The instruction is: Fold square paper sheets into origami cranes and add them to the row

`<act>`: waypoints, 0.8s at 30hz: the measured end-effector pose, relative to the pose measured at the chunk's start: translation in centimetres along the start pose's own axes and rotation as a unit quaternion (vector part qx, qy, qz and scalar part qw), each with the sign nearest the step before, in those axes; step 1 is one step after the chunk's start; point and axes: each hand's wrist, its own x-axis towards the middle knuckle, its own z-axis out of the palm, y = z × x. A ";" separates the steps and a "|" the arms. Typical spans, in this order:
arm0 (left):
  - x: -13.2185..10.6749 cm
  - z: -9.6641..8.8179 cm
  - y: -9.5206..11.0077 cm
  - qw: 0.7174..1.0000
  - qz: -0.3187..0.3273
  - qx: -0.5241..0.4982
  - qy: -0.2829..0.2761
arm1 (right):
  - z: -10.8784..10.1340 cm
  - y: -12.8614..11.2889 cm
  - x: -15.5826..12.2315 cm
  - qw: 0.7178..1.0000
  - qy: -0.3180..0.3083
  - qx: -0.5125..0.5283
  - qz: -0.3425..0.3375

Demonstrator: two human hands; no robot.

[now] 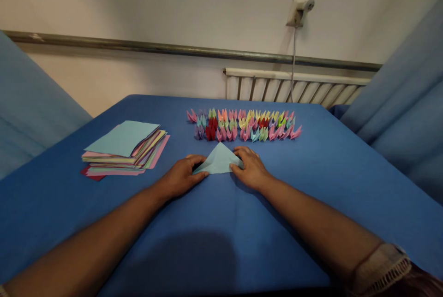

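Observation:
A light blue sheet of origami paper, folded into a triangle with its peak pointing away from me, is at the middle of the table. My left hand pinches its left corner, thumb along the near edge and fingers behind. At the right corner, my right hand grips the paper the same way, its thumb on the front face. Both hands stay low over the blue cloth.
Rows of small folded paper cranes in many colours stand beyond the hands. On the left lies a stack of coloured paper squares, a light blue one on top. The blue-covered table backs onto a wall with a radiator.

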 end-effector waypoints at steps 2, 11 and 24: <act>0.0 -0.2 0.4 1.000 -0.013 -0.002 0.005 | 0.0 0.2 0.0 0.999 0.005 0.041 -0.026; -0.3 -0.6 1.9 0.918 -0.108 -0.358 0.131 | 0.2 0.8 0.6 0.931 0.022 0.361 -0.045; -0.7 -0.7 1.9 0.946 -0.030 -0.293 0.137 | 1.2 0.8 0.8 0.863 -0.036 0.492 0.111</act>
